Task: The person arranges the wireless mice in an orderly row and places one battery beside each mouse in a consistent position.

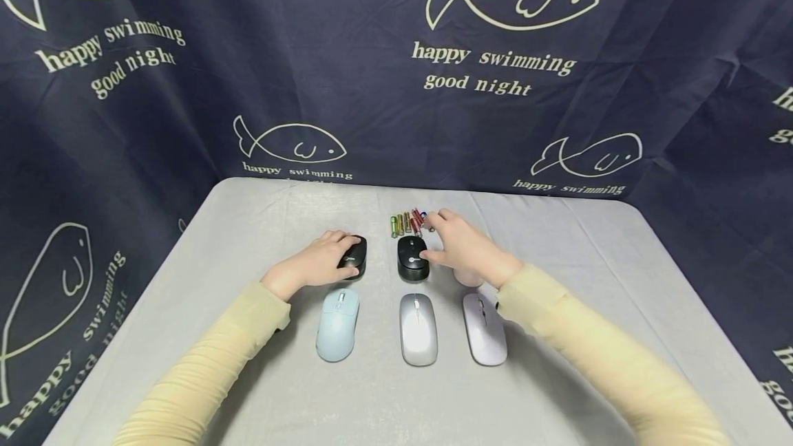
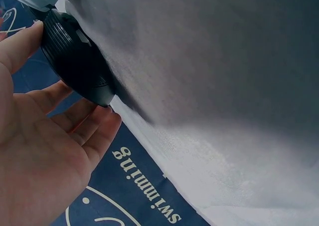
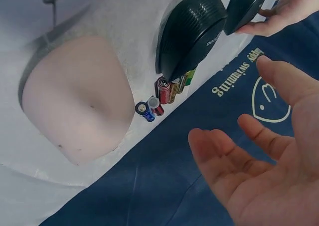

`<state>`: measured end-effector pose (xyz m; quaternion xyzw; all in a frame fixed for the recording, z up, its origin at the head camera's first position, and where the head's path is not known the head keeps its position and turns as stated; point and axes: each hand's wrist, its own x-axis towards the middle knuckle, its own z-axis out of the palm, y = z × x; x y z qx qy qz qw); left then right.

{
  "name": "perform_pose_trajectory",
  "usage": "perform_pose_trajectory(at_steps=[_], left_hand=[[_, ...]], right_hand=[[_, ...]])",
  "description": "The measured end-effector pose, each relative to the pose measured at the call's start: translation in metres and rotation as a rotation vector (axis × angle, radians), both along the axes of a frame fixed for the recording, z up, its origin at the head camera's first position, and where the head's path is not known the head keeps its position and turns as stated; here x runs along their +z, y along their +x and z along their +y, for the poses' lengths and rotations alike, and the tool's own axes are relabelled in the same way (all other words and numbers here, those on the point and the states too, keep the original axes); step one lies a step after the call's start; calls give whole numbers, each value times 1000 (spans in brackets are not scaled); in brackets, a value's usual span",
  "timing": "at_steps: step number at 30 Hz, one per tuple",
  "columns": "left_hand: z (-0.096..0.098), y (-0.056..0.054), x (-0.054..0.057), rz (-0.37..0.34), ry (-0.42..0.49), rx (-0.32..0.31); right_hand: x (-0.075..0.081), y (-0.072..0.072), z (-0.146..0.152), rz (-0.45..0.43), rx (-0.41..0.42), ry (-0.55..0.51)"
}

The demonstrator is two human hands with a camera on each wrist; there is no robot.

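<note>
Pale grey cloth covers the table [image 1: 372, 398] that everything sits on. Closest to the camera you get two yellow sleeves, left sleeve [image 1: 204, 363] and right sleeve [image 1: 595, 343], running up to bare hands.

Next up is a row of three mice, all on the near side of the fingers. Light blue mouse [image 1: 337, 329] sits just below the left thumb, silver mouse [image 1: 418, 336] is in the gap between the two hands, and lavender mouse [image 1: 486, 336] lies below the right palm, close to the cuff.

Then the hands. Left hand [image 1: 312, 263] has a black mouse [image 1: 358, 255] gripped, thumb on one side and fingers on the other; the left wrist view shows that pinch pretty clearly. Right hand [image 1: 461, 243] isn't holding anything: loosely bent fingers, thumb well apart from them. Just left of that thumb is a second black mouse [image 1: 411, 261]. From the head view I can't tell if the thumb actually touches it. Tucked under the right palm, mostly hidden from above, is a pale pink mouse [image 3: 79, 101].

Beyond the second black mouse, right by the right index fingertip, there's a little bunch of batteries [image 1: 407, 223] in green, gold, red and blue. Past all the fingers hangs a navy curtain [image 1: 372, 54] with fish outlines and "happy swimming good night" printed on it.
</note>
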<state>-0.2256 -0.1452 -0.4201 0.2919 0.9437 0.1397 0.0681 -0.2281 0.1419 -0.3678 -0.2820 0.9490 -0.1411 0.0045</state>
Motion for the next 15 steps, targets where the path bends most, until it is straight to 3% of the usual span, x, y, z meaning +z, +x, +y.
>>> perform_pose_trajectory(at_steps=[9, 15], left_hand=[[0, 0, -1, 16, 29, -9], [0, 0, -1, 22, 27, -12]], right_hand=[[-4, -21, -6, 40, 91, -74], [-5, -32, -11, 39, 102, -73]])
